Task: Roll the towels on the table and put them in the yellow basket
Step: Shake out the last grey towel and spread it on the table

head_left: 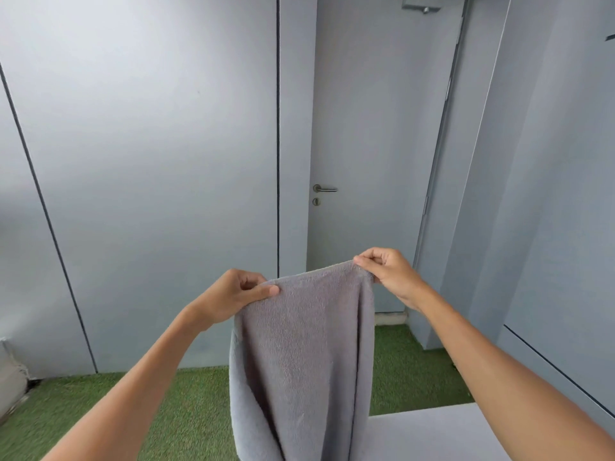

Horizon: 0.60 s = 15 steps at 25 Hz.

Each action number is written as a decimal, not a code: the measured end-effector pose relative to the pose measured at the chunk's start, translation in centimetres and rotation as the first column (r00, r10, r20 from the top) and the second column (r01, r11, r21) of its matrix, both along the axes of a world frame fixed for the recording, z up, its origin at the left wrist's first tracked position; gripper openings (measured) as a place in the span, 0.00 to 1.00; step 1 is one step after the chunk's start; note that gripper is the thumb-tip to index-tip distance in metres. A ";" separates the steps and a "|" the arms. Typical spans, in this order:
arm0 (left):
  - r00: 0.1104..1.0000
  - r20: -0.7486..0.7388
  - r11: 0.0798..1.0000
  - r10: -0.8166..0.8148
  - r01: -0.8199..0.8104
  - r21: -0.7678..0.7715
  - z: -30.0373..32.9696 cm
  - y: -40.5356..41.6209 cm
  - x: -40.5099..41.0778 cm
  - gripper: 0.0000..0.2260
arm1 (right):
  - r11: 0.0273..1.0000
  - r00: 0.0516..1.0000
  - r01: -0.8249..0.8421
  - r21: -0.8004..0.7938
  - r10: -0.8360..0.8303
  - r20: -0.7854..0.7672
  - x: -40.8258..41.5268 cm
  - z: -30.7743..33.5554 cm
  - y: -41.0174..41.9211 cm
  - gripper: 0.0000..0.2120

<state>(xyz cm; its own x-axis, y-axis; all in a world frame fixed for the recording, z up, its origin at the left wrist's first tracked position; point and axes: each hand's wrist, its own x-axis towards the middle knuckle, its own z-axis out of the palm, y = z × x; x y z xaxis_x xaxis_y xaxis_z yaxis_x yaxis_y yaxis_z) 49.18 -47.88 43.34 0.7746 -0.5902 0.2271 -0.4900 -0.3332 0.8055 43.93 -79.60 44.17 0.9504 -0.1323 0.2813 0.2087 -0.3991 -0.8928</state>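
Observation:
A grey terry towel hangs in the air in front of me, held up by its top edge. My left hand pinches the top left corner between thumb and curled fingers. My right hand pinches the top right corner. The cloth drops in long folds past the bottom of the view, so its lower end is hidden. A white table shows at the lower right, behind the towel. No yellow basket is in view.
Grey wall panels and a grey door with a metal handle stand ahead. Green artificial turf covers the floor. A pale bundled object lies at the far left by the wall.

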 end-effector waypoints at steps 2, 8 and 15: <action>0.996 0.089 1.000 0.011 -0.010 -0.008 1.9 -0.7 0.4 0.19 | 0.984 0.984 -0.135 -0.119 0.118 -0.133 0.2 -0.9 1.7 0.08; 0.967 0.236 0.988 -0.096 0.064 0.138 2.2 -1.9 0.7 0.12 | 0.893 0.872 -0.450 -0.027 0.432 -0.229 2.0 -2.0 8.1 0.08; 0.994 0.104 0.977 0.043 -0.064 0.203 -0.3 4.6 3.8 0.13 | 0.990 0.999 -0.017 -0.137 0.011 -0.044 3.4 -1.9 4.8 0.09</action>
